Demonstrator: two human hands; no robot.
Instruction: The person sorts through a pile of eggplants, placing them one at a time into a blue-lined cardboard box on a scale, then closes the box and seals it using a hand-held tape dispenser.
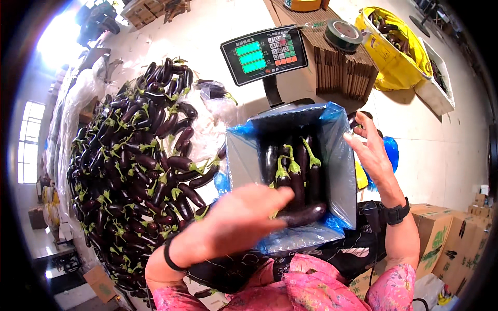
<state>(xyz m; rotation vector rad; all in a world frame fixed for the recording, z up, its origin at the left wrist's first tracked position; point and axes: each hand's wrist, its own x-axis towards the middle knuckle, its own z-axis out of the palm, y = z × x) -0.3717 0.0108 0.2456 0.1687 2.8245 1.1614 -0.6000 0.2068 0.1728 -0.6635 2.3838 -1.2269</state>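
At frame centre, one lined box (pixel 244 160), seemingly part-filled with eggplants (pixel 314 179); left hand (pixel 241 215) over it, blurred, grip unclear; right hand (pixel 374 153) open, empty, near right rim; frame left, large heap (pixel 135 181) unboxed.

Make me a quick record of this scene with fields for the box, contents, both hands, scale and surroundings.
Box: open, lined with blue film
Contents: eggplants, one crosswise at the near end
Left hand: blurred, over the box's near left; grip unclear
Right hand: fingers spread, by the far right corner
Scale display: beyond the box, panels lit green
Left: large eggplant pile
Far right: cardboard stack, tape roll, yellow container
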